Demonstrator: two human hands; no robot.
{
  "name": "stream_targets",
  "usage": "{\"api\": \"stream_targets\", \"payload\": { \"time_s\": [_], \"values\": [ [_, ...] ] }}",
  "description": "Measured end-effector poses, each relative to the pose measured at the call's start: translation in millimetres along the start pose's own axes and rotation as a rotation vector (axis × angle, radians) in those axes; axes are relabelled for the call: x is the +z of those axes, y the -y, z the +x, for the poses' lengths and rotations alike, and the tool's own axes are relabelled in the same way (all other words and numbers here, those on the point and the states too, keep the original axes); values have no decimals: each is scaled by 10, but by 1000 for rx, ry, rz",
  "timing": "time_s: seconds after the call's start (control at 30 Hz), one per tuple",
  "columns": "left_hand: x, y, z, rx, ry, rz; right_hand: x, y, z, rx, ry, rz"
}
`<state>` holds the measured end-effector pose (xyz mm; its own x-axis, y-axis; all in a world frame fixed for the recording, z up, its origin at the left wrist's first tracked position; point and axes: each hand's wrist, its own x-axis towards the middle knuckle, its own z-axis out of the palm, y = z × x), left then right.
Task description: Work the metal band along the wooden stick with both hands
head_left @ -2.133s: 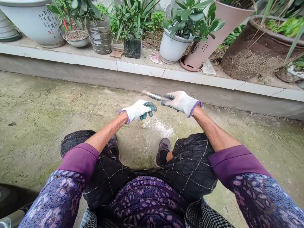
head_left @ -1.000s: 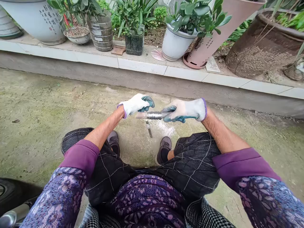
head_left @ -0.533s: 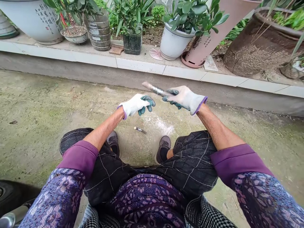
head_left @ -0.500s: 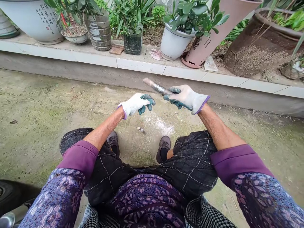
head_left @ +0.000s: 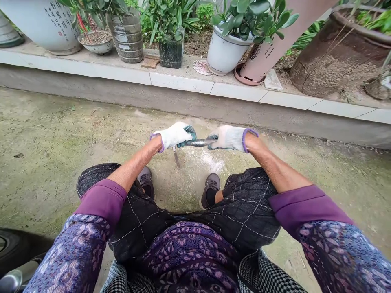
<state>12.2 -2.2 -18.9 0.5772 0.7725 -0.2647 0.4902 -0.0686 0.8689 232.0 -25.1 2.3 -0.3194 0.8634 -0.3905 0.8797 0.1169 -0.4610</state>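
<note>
My right hand (head_left: 227, 138), in a white knit glove with green rubber fingers, is shut on a short metal rod wound with silvery wire (head_left: 200, 143). The rod lies level, and its far end passes under the fingers of my left hand (head_left: 172, 135), in a matching glove. Just below my left hand, a narrow metal blade-like piece (head_left: 176, 157) stands steeply, its tip on the concrete. I cannot tell whether it touches the rod.
White powder (head_left: 210, 163) lies on the concrete between my feet and hands. My dark shoes (head_left: 210, 190) and quilted shorts (head_left: 244, 215) fill the lower view. A white-tiled curb (head_left: 180, 82) holds several potted plants ahead. A dark tyre (head_left: 18, 248) shows at lower left.
The rod has swung down from a raised slant to level, and my hands have come together around it. The small metal piece has moved from the ground in front of me to below my left hand.
</note>
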Motion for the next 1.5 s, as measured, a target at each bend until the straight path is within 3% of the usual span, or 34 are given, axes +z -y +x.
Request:
{"api": "stream_targets", "payload": {
  "time_s": [0.13,0.2,0.4,0.5,0.6,0.7,0.83,0.9,1.03,1.13,1.3,1.5],
  "values": [
    [81,-43,-38,-25,-40,-24,-56,-13,85,80,-126,-239],
    [79,-52,-35,-26,-68,-74,-102,10,65,102,-214,-225],
    [-77,-81,14,3,-99,-175,-164,182,-29,81,-333,522],
    [-160,-161,8,27,-206,-306,-152,264,7,28,-360,647],
    [-178,-242,12,67,-278,-448,-87,352,89,15,-361,603],
    [-135,-278,69,47,-321,-527,16,464,162,-12,-395,409],
    [-164,-311,127,-27,-430,-617,34,558,190,-159,-431,259],
    [-255,-343,94,-43,-397,-653,-33,534,214,-200,-448,389],
    [-452,-393,-23,-77,-188,-672,-121,407,386,-174,-530,628],
    [-511,-362,-23,-74,-97,-706,-34,400,564,-218,-404,652],
    [-513,-287,36,-65,-1,-751,218,564,705,-345,-23,868],
    [-651,-291,-88,-68,-71,-733,175,448,605,-351,203,1088]
  ]
}}
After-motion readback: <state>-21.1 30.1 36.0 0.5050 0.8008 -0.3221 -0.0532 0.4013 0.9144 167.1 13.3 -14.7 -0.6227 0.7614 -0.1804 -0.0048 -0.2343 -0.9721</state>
